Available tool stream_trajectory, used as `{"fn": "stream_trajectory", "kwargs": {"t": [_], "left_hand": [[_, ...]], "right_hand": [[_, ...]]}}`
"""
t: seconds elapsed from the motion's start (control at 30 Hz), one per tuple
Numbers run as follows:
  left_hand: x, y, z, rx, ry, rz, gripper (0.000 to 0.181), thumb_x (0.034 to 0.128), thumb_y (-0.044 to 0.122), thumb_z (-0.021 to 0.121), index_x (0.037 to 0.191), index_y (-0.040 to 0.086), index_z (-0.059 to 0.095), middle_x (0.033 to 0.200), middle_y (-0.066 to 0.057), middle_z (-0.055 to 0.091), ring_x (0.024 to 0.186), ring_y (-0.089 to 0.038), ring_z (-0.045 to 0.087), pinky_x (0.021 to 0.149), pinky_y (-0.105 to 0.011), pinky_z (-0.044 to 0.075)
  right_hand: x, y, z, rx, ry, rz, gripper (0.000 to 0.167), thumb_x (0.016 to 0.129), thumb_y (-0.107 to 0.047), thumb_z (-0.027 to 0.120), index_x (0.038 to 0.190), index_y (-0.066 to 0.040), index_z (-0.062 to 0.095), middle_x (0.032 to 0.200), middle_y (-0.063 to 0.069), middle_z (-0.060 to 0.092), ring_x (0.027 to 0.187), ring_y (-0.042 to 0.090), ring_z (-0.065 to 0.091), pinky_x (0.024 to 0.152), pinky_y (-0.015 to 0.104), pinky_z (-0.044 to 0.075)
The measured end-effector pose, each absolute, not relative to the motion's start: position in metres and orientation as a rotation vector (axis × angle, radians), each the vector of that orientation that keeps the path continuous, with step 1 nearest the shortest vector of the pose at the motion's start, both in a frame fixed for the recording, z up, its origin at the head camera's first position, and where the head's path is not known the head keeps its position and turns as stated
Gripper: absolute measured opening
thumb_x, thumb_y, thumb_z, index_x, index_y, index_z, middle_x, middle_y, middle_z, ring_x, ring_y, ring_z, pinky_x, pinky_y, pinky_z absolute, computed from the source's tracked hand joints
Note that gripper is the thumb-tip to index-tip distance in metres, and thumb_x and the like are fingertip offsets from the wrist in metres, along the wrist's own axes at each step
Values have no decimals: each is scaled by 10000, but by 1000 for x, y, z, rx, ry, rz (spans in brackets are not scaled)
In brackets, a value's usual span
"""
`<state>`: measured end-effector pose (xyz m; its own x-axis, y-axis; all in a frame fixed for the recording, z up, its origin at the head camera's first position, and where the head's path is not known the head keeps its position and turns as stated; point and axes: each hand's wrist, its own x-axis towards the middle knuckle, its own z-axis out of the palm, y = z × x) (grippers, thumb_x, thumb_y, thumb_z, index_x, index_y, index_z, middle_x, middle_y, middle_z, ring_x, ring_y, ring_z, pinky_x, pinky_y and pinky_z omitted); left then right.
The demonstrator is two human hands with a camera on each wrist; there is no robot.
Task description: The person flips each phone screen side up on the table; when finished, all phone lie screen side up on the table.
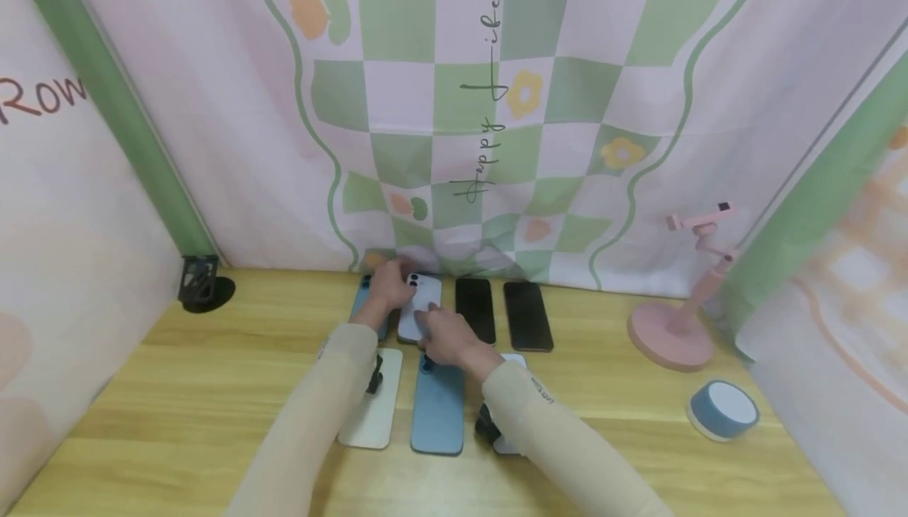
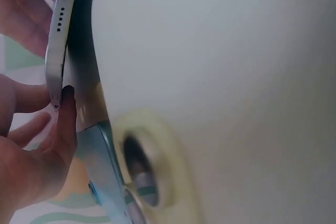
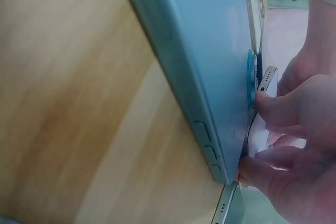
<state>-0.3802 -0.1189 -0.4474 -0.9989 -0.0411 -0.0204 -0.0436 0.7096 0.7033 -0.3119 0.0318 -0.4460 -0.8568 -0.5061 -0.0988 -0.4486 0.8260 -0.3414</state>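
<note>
Phones (image 1: pixel 437 414), seven by my count; left hand (image 1: pixel 387 288) and right hand (image 1: pixel 450 336) both grip one white phone (image 1: pixel 426 295) near the counter's (image 1: pixel 213 383) back edge.

On the wood-grain table (image 1: pixel 170 399), a cream smartphone (image 1: pixel 370 422) is laid nearer than the left hand (image 1: pixel 388 287), a blue smartphone (image 1: pixel 437 414) nearer than the right hand (image 1: pixel 452 337); to its right are placed two black-screened smartphones (image 1: pixel 528 316), a pink phone stand (image 1: pixel 670 337) and a blue-sided cylinder (image 1: pixel 722 410).
</note>
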Motion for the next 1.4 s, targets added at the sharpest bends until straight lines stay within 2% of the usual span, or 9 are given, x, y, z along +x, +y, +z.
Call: {"fn": "stream_trajectory", "kwargs": {"t": [0.2,0.43,0.67,0.73,0.87,0.97,1.17,1.3,1.4], "left_hand": [[-381,-124,-447,-118,2857,1190,498,874,79,682,1363,21,608,1345,-201,657,1233,-368,635,1068,-476,551],[-377,-133,-437,-94,2784,1184,478,813,43,616,1283,-43,604,1232,-250,670,1006,-351,707,778,-383,639],[-375,-133,-415,-120,2745,1128,364,799,36,590,1146,-63,634,1166,-248,688,862,-311,730,699,-354,655],[-375,-131,-410,-140,2759,1091,340,793,37,588,1119,-48,635,1149,-233,691,831,-294,719,707,-361,657],[-380,-126,-405,-194,2837,952,294,830,83,615,1105,-17,650,1108,-199,689,844,-309,677,802,-397,638],[-393,-121,-407,-234,2908,779,309,846,146,652,1133,33,666,1050,-144,701,838,-299,669,874,-446,588],[-411,-107,-409,-249,2976,495,396,857,244,697,1230,115,666,1201,-111,705,1014,-310,669,976,-549,547],[-395,-90,-395,-272,2997,454,206,888,239,681,1067,142,711,1179,-100,702,1097,-333,647,1110,-662,447],[-391,-82,-393,-225,3032,460,89,882,174,670,953,133,704,1115,-100,713,1065,-327,660,1102,-648,474]], "right_hand": [[-311,35,-445,-737,2791,-501,554,998,-142,656,1528,-82,509,1626,277,407,1444,427,510,1172,528,478],[-315,41,-441,-763,2805,-622,537,937,-108,717,1455,-54,585,1564,269,500,1417,392,552,1182,495,477],[-314,49,-432,-601,2757,-969,530,932,-61,658,1457,-73,590,1376,228,675,1173,347,686,956,487,600],[-313,51,-431,-533,2720,-1063,535,952,-97,655,1481,-97,572,1313,223,711,1126,367,702,916,496,606],[-314,53,-432,-428,2669,-1228,516,975,-165,666,1481,-121,574,1442,158,655,1274,343,675,1050,477,573],[-314,54,-433,-333,2557,-1411,510,981,-158,658,1480,-99,570,1503,174,598,1249,344,693,1024,441,594],[-313,57,-433,-198,2185,-1742,565,985,-103,610,1528,-13,481,1437,304,606,1189,416,707,943,424,636],[-312,59,-435,-118,2004,-1833,571,1005,-92,582,1553,-16,437,1429,314,601,1278,427,658,1010,429,610],[-312,59,-437,-47,1919,-1889,569,1025,-98,571,1569,-37,415,1454,294,587,1288,410,655,1027,413,602]]}}
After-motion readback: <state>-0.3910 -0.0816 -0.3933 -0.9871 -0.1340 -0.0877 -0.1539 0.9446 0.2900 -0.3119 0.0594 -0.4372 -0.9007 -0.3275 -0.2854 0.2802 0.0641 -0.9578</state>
